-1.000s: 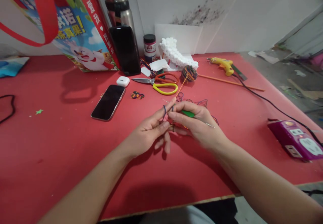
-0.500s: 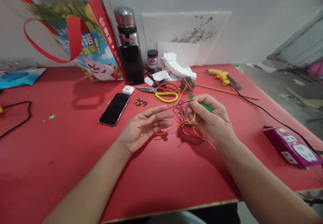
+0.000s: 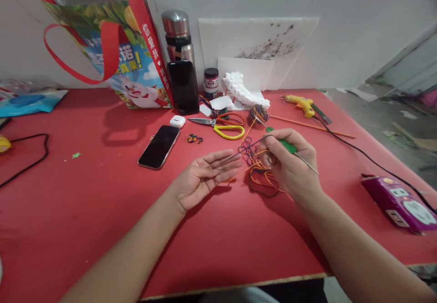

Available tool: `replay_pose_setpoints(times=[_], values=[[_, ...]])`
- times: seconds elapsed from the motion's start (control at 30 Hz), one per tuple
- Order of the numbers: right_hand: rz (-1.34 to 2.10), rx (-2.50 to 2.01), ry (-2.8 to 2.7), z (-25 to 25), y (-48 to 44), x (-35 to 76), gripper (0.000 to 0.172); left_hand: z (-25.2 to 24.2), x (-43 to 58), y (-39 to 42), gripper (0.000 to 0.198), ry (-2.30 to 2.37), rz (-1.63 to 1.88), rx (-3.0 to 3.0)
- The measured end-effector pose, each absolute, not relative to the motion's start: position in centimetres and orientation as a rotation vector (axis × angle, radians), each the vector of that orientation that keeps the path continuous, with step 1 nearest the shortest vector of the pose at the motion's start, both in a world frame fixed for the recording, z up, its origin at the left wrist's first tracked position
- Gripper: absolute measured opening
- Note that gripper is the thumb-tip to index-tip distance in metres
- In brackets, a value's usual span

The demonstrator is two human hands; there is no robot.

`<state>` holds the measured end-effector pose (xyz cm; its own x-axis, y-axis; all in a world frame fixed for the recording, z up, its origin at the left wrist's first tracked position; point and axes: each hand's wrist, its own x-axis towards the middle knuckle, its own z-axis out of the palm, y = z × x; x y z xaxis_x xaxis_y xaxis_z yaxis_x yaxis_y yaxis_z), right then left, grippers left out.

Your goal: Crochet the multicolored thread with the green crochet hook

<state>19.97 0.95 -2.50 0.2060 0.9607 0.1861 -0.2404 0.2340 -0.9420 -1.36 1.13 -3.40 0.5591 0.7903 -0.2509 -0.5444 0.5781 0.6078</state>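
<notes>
My left hand (image 3: 205, 177) lies palm up on the red table (image 3: 85, 212), fingers stretched out, with a thin thread running across the fingertips. My right hand (image 3: 290, 164) is closed on a green-handled crochet hook (image 3: 288, 146) whose metal shaft sticks out to the right. It also pinches the multicoloured thread (image 3: 256, 166), which lies in loose loops between the two hands and leads back to a small yarn ball (image 3: 258, 111).
Yellow-handled scissors (image 3: 221, 127), a dark phone (image 3: 159, 140), a white earbud case (image 3: 177, 121) and a small braided piece (image 3: 194, 138) lie behind my hands. A printed bag (image 3: 112, 52), flask (image 3: 177, 34), glue gun (image 3: 300, 102), cable and purple power strip (image 3: 399, 198) stand around.
My hands have come apart: the left one opened out flat, palm up, and the right one drew the thread and hook away to the right. The camera tilted up slightly.
</notes>
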Motion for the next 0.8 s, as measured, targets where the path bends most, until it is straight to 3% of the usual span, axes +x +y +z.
replay_pose_setpoints(times=[0.27, 0.5, 0.8], values=[[1.017, -0.995, -1.124, -2.8, 0.7, 20.0, 0.018, -4.0, -1.7, 1.2, 0.064, 0.495, 0.723, 0.538], [0.992, -0.998, -1.101, -2.4, 0.7, 19.9, 0.023, -4.2, -1.0, 0.5, 0.057, 0.469, 0.556, 0.585], [0.952, -1.022, -1.219, -2.4, 0.2, 19.9, 0.015, -3.1, -0.8, -0.2, 0.036, 0.513, 0.567, 0.845]])
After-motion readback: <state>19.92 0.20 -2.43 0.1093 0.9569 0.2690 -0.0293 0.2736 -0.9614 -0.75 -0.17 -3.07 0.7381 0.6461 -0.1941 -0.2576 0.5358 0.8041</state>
